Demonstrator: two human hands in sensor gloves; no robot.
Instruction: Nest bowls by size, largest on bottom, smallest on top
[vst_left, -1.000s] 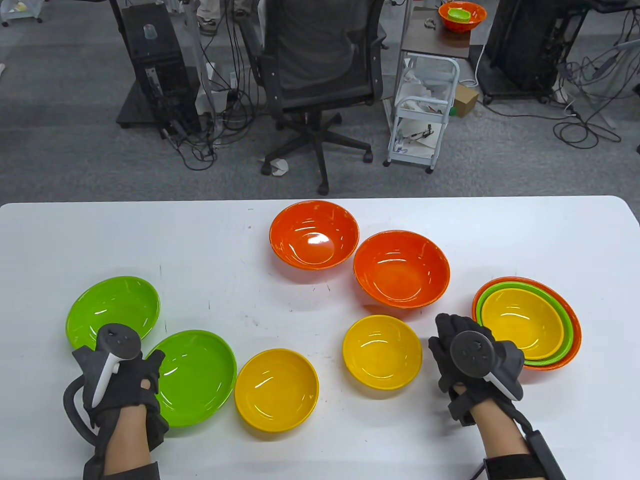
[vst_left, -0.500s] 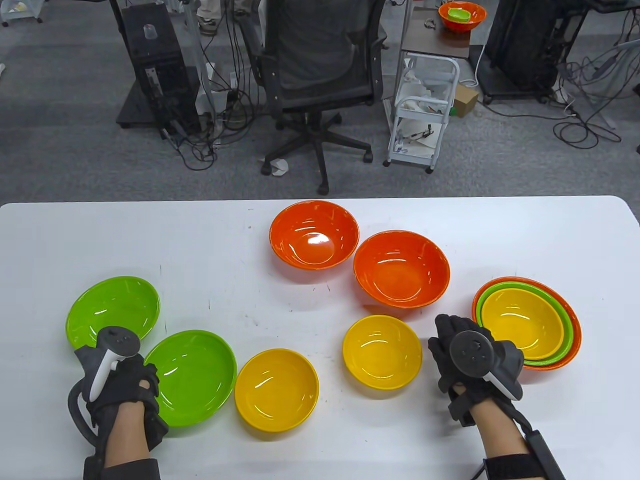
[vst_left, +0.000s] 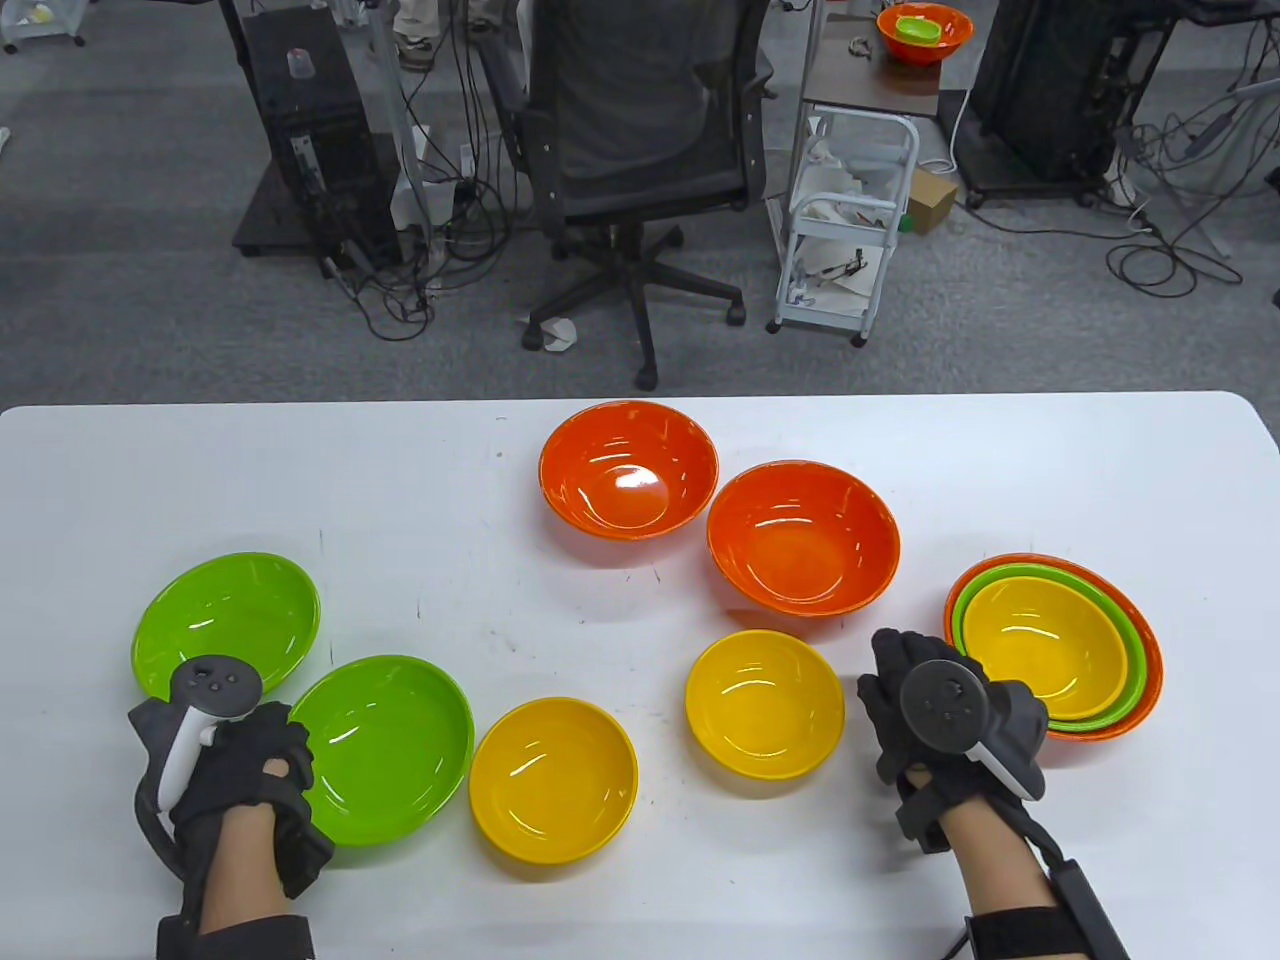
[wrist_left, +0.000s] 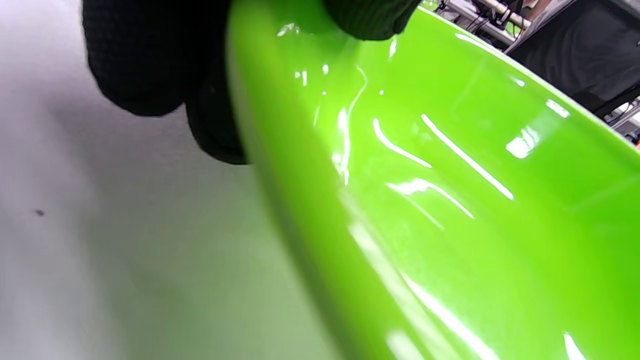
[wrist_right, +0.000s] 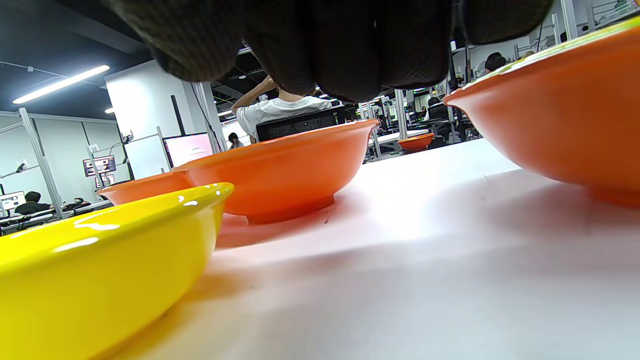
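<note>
My left hand (vst_left: 285, 745) pinches the left rim of the nearer green bowl (vst_left: 385, 745). In the left wrist view the fingers (wrist_left: 145, 60) lie outside the rim and a fingertip inside the green bowl (wrist_left: 450, 200). A second green bowl (vst_left: 230, 620) sits behind it. Two yellow bowls (vst_left: 553, 780) (vst_left: 765, 703) and two orange bowls (vst_left: 628, 483) (vst_left: 803, 535) stand loose. A nested stack (vst_left: 1050, 645) of orange, green and yellow stands at the right. My right hand (vst_left: 890, 660) rests flat on the table between the right yellow bowl and the stack, holding nothing.
The white table (vst_left: 400, 480) runs across the view. Its far edge faces an office chair (vst_left: 640, 150) and a small cart (vst_left: 850, 230). In the right wrist view the yellow bowl (wrist_right: 100, 270), an orange bowl (wrist_right: 285, 165) and the stack's orange bowl (wrist_right: 560, 115) surround the hand.
My left hand has shifted a little to the left and toward me while gripping the green bowl's rim; the bowl has barely shifted. My right hand has not moved.
</note>
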